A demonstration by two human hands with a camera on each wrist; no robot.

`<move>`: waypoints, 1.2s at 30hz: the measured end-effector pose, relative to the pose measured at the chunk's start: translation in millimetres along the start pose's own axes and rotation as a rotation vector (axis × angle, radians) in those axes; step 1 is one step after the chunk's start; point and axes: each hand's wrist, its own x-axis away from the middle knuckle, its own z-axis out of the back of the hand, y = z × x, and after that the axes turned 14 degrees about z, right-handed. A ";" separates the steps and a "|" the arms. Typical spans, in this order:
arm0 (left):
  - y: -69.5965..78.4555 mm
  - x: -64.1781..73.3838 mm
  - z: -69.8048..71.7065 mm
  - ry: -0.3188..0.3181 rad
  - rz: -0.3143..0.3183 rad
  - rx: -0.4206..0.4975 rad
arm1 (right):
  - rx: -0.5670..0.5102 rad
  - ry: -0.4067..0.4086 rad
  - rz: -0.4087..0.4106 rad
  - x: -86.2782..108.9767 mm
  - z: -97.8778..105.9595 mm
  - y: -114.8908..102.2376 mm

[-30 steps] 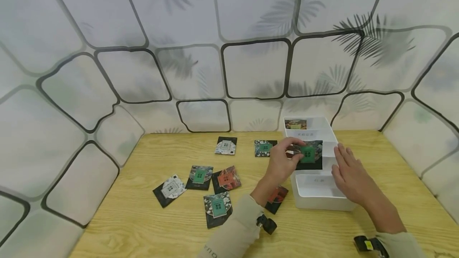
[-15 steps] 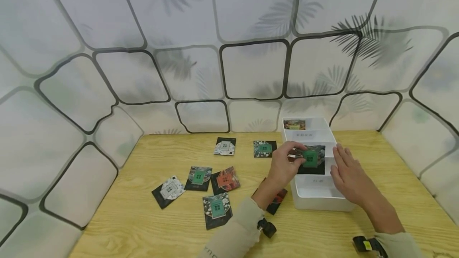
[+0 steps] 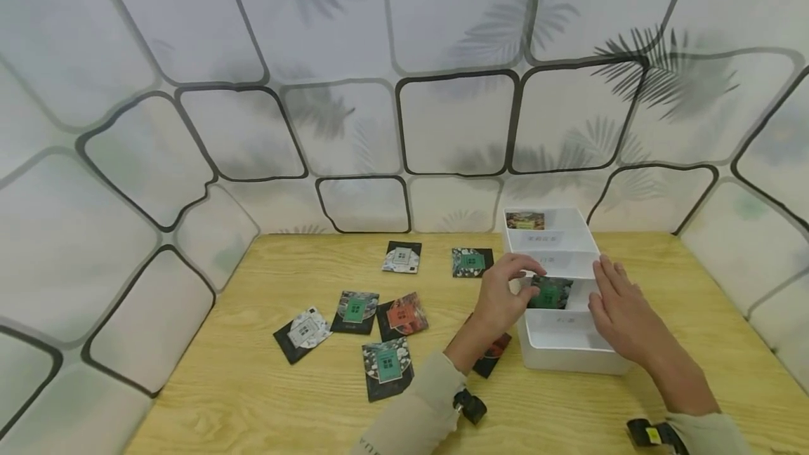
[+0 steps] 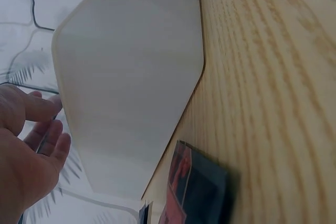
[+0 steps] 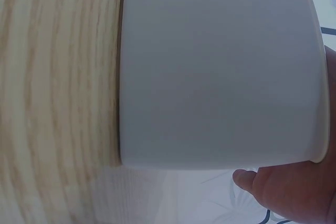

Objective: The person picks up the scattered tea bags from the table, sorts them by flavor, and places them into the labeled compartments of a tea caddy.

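Observation:
A dark tea packet with a green label (image 3: 551,293) stands in a compartment of the white divided box (image 3: 576,360), behind the front labelled divider. My left hand (image 3: 503,295) is at the box's left rim, thumb and forefinger parted beside the packet's left edge. In the left wrist view, the fingers (image 4: 44,135) lie just past the rim, with nothing seen between them. My right hand (image 3: 626,314) rests with straight fingers along the right rim. The right wrist view shows mostly the box's side wall (image 5: 220,72), part of the hand (image 5: 294,190) behind it.
Several tea packets lie left of the box, among them a red-labelled one (image 3: 402,316), a white-labelled one (image 3: 302,335) and a green-labelled one (image 3: 387,368). Another red packet (image 3: 493,355) lies under my left forearm. One packet (image 3: 525,221) sits in the rearmost compartment.
The green-labelled packet has gone down from above the box into a compartment, its lower part now hidden. My left fingers have parted from it. The right hand has stayed at the rim.

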 end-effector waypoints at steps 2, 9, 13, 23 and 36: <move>-0.5 -0.1 1.5 0.011 -0.013 -0.024 | -0.003 0.000 -0.005 0.2 -0.9 0.5; -0.6 3.0 9.3 0.008 -0.012 -0.034 | 0.014 0.035 0.016 0.2 -2.3 3.2; -1.3 8.0 14.5 -0.006 0.011 -0.033 | 0.008 0.026 0.012 0.4 -1.1 1.6; -3.3 24.6 37.5 -0.079 0.076 -0.066 | 0.000 0.000 -0.012 0.5 -1.5 -1.3; -11.6 39.8 61.0 -0.136 0.179 -0.145 | -0.002 -0.012 -0.024 0.0 -2.3 -0.6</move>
